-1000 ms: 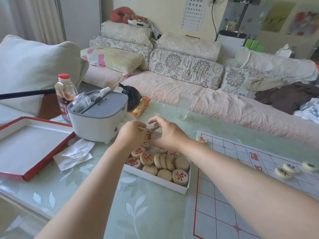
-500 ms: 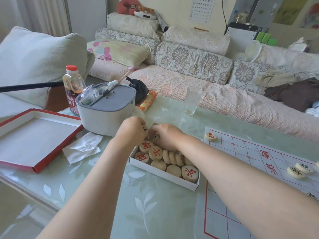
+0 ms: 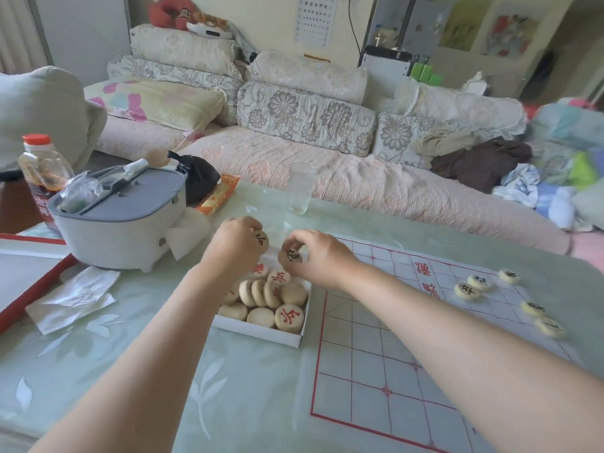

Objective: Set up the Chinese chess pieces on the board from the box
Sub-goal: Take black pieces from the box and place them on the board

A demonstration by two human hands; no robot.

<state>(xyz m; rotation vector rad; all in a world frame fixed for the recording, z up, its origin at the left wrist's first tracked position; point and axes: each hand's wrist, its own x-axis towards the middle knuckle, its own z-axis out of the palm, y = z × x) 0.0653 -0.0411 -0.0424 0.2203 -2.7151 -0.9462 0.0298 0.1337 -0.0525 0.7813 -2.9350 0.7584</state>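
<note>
Your left hand [image 3: 233, 248] curls around a first piece [image 3: 261, 239] with black writing, held above the far end of the box [image 3: 261, 333]. Your right hand [image 3: 322, 256] pinches a second piece [image 3: 291, 256], also black-lettered, just beside the first. The box sits on the table [image 3: 130, 371] beside the board [image 3: 376, 354] (its remaining pieces show red characters or blank faces). Several placed pieces [image 3: 478, 282] rest on the board's far right side.
</note>
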